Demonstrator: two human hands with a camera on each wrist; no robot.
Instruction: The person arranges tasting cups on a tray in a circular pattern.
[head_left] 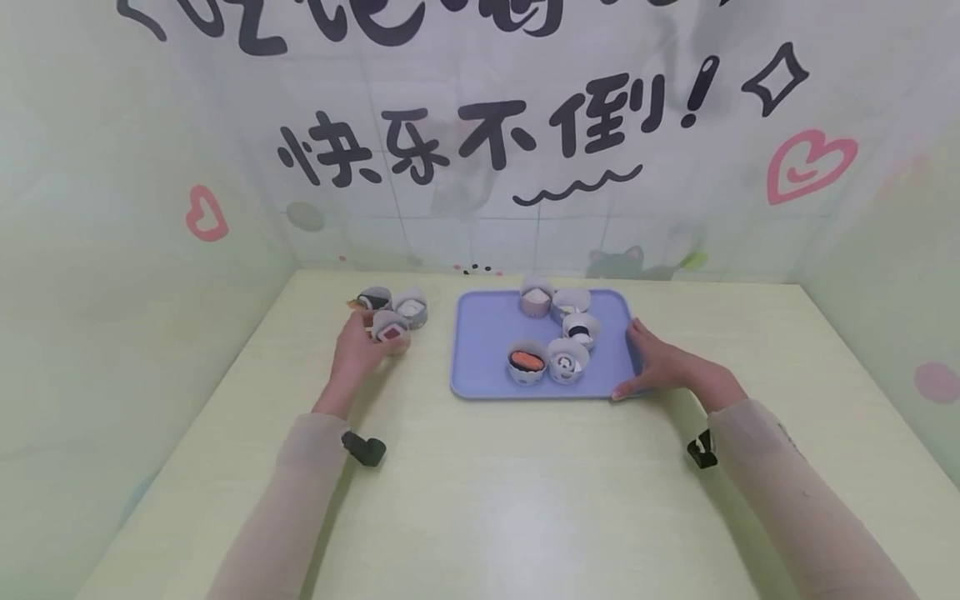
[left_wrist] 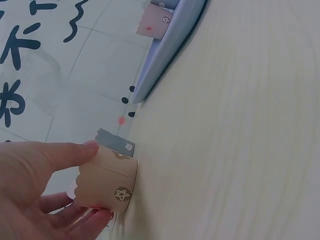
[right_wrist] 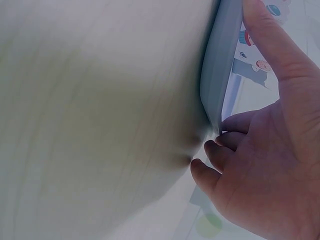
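Observation:
My left hand [head_left: 354, 354] grips a tan paper baking cup [left_wrist: 107, 181] with a star print, thumb on one side and fingers on the other. In it lies a toy sushi piece [head_left: 392, 333] with a dark red centre. Right behind it on the table are a grey paper cup [head_left: 412, 308] with a white piece and another cup [head_left: 373, 298] with a black-wrapped piece. At the blue tray's [head_left: 480, 350] right end, my right hand [head_left: 666, 363] holds the corner, thumb at the front rim and fingers along the right side.
Several paper cups with toy sushi stand on the tray, among them an orange-topped one [head_left: 527, 362], a white roll [head_left: 566, 363] and a pink cup [head_left: 536, 300] at the back. A printed sheet [head_left: 480, 242] encloses the pale table [head_left: 480, 483] at the back and sides.

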